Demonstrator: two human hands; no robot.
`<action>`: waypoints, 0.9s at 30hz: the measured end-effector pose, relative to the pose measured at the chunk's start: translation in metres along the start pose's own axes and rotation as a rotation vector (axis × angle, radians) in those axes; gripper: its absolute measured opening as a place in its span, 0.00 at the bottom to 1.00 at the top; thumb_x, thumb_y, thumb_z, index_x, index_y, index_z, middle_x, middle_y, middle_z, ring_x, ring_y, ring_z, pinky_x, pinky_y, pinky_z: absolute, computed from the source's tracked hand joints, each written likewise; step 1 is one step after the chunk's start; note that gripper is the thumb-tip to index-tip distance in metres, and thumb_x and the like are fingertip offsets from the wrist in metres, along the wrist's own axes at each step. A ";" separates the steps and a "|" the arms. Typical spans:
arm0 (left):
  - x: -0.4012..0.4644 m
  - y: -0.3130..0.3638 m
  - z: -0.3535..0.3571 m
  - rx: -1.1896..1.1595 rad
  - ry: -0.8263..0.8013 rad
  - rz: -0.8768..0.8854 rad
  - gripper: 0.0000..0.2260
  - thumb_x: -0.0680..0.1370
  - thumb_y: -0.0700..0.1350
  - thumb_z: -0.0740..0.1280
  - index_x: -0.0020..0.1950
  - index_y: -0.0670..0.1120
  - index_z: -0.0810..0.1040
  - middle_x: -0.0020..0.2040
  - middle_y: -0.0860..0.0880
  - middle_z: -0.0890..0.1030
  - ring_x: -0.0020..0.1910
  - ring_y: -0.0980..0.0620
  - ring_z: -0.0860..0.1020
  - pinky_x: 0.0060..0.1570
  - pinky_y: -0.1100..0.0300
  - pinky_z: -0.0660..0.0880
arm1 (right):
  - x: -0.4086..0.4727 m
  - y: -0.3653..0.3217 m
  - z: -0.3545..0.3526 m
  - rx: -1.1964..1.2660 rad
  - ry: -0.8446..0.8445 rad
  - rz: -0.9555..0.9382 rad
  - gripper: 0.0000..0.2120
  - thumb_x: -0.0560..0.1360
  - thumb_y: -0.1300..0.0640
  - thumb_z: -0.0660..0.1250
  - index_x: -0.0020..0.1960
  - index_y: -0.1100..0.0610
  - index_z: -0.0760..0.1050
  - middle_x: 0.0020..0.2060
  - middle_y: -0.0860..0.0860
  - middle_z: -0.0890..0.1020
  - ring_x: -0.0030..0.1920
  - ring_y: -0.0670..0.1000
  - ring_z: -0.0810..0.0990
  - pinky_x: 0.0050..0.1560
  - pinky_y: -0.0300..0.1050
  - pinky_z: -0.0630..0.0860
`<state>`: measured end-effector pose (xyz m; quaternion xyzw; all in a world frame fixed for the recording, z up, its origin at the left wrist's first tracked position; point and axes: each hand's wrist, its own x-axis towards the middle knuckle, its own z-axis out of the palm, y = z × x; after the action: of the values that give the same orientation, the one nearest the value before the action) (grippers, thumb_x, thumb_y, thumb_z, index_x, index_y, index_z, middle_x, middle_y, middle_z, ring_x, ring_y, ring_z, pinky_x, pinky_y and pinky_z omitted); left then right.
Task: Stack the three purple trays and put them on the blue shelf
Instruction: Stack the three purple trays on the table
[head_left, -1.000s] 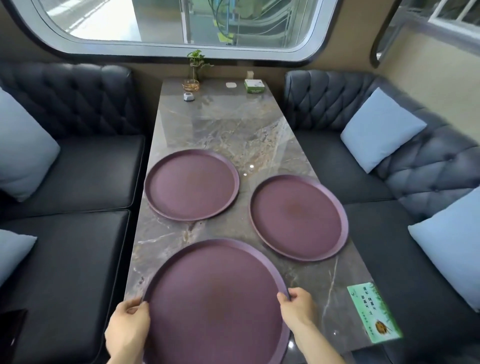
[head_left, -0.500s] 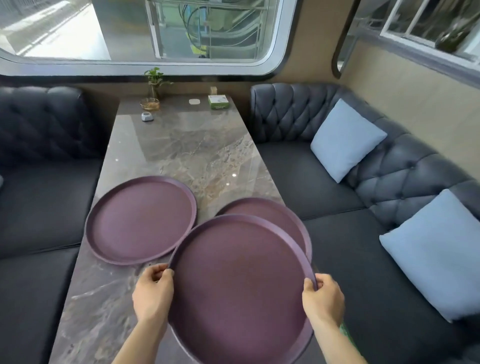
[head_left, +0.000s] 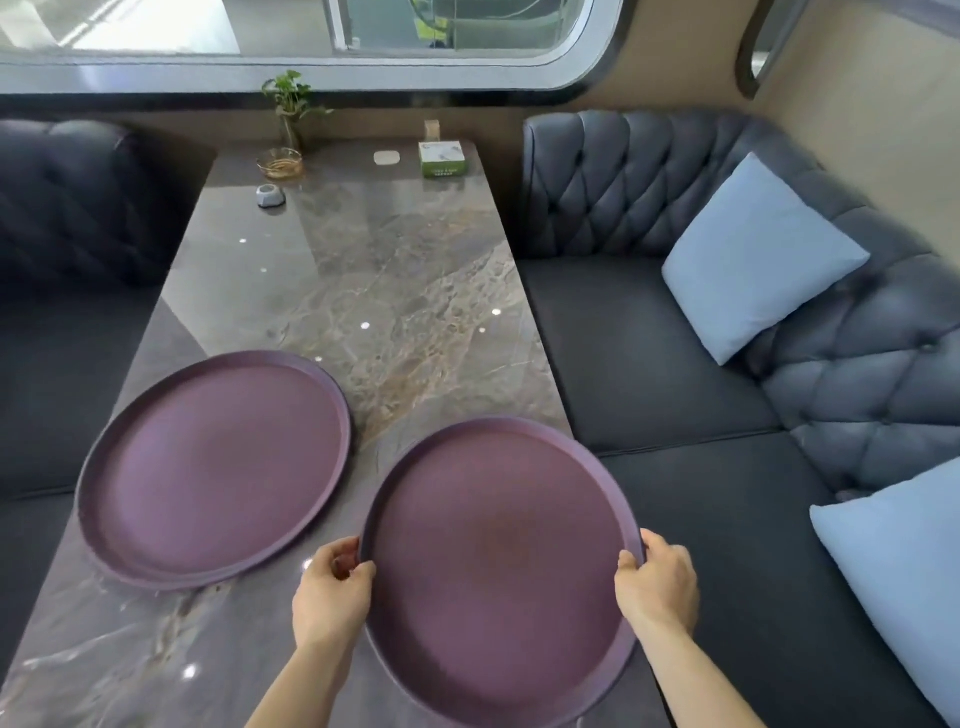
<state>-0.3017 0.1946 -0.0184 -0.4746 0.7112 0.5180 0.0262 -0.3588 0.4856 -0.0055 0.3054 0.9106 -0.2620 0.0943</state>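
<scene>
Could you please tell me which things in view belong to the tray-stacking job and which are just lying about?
Job: round purple tray held by both hands; round purple tray on the marble table.

Lying about: green tissue box; small potted plant; glass dish; light blue cushion.

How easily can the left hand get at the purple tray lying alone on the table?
Probably yes: the lone tray lies just beside the left hand with bare table between, but that hand grips the held tray.
</scene>
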 end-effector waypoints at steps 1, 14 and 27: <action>0.001 0.001 0.003 0.015 0.001 0.002 0.18 0.74 0.40 0.69 0.63 0.49 0.79 0.54 0.49 0.83 0.51 0.48 0.80 0.52 0.56 0.71 | 0.004 -0.002 0.003 -0.003 -0.012 0.000 0.20 0.79 0.57 0.65 0.71 0.56 0.72 0.61 0.58 0.75 0.57 0.60 0.78 0.52 0.53 0.76; 0.016 0.000 -0.007 0.279 -0.014 0.077 0.16 0.74 0.39 0.67 0.57 0.55 0.82 0.48 0.54 0.85 0.45 0.52 0.82 0.49 0.54 0.75 | 0.016 -0.001 0.011 -0.046 -0.006 0.013 0.19 0.78 0.63 0.65 0.68 0.55 0.77 0.57 0.58 0.84 0.57 0.63 0.81 0.55 0.52 0.77; 0.037 -0.050 -0.089 0.138 -0.062 0.121 0.12 0.74 0.41 0.71 0.48 0.59 0.79 0.37 0.59 0.83 0.40 0.59 0.81 0.43 0.55 0.75 | -0.069 -0.010 0.043 -0.324 -0.076 -0.049 0.10 0.77 0.55 0.64 0.58 0.52 0.77 0.39 0.55 0.80 0.41 0.60 0.76 0.42 0.49 0.75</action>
<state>-0.2463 0.1022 -0.0326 -0.4116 0.7712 0.4830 0.0495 -0.3089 0.4211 -0.0144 0.2540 0.9439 -0.1251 0.1702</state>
